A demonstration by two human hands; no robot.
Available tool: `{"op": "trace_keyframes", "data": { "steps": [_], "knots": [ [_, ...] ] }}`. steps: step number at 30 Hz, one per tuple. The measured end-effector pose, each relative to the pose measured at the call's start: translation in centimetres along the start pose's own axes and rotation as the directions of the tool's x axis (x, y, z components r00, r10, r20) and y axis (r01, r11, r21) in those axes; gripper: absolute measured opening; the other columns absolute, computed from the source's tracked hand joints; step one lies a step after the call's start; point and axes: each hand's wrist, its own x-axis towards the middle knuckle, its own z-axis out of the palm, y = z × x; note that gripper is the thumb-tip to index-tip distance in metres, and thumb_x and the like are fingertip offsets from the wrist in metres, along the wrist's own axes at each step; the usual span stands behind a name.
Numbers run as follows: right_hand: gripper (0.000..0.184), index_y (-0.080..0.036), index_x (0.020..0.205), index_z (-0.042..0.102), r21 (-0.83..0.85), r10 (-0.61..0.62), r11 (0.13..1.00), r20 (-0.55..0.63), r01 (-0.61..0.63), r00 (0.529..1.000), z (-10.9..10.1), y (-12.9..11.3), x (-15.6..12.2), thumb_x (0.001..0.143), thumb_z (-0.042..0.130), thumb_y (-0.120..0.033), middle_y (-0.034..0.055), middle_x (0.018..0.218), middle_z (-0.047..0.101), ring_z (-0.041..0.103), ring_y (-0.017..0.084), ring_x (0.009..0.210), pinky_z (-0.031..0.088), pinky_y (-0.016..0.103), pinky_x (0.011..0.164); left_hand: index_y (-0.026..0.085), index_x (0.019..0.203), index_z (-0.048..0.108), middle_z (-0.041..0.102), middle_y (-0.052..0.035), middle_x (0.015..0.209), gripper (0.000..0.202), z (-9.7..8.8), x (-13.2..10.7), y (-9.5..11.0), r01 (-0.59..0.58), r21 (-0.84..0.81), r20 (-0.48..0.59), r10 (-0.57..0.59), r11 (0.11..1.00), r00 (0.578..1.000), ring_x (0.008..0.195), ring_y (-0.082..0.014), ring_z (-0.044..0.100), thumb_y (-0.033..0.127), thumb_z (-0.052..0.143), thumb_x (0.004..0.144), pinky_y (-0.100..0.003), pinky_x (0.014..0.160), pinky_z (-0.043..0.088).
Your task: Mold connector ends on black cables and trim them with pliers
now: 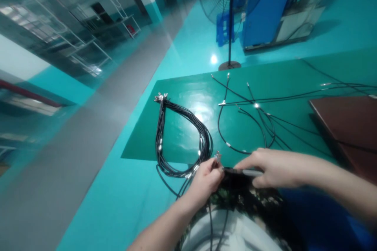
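My left hand (207, 176) is closed in a pinch on thin black cables (211, 223), whose silvery metal ends (217, 156) stick up past the fingertips. Below that hand, two cable lengths hang over a pale cloth at my lap. My right hand (273, 166) is over camouflage-patterned fabric (244, 192), thumb and forefinger apart. A blurred grey strip shows between them; I cannot make out what it is. Beside the left hand, a looped bundle of black cables (207, 137) with metal ends lies on the green tabletop (185, 90), partly over its near edge.
Several loose black cables (271, 125) with metal fittings spread across the table's right side. A brown board (350, 129) lies at the right. Beyond the table are a standing fan (230, 27), a blue stool (224, 29) and a blue machine (266, 13). A grey walkway (118, 94) runs along the left.
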Motion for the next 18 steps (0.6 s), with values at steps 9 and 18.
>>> {"op": "trace_keyframes", "data": {
  "steps": [9, 18],
  "knots": [
    [0.040, -0.019, 0.102, 0.061, 0.474, -0.069, 0.841, 0.571, -0.260, 0.818, -2.4, 3.2, 1.3, 0.063, 0.060, -0.029, -0.0024, 0.056, 0.058, 0.054, 0.012, 0.048, 0.045, 0.024, 0.051, 0.017, 0.064, 0.041, 0.037, 0.0055, 0.051, 0.012, 0.5, -0.2, 0.3, 0.048, 0.012, 0.145, -0.049, 0.999, 0.988, 0.040, -0.0025, 0.025, 0.023, 0.050, 0.070, -0.017, 0.037, 0.015],
    [0.052, -0.032, 0.122, 0.049, -0.360, -0.010, 0.919, -0.423, -0.158, 0.906, 4.3, 0.7, 0.0, 0.074, 0.048, -0.013, 0.0059, 0.085, 0.063, 0.058, 0.023, 0.078, 0.041, 0.033, 0.066, 0.018, 0.064, 0.038, 0.034, 0.0083, 0.047, 0.011, 0.8, 1.0, 0.1, 0.066, -0.224, -0.041, -0.077, 0.972, 0.996, 0.032, -0.0017, 0.020, 0.022, 0.047, 0.069, -0.018, 0.033, 0.011]
  ]
}}
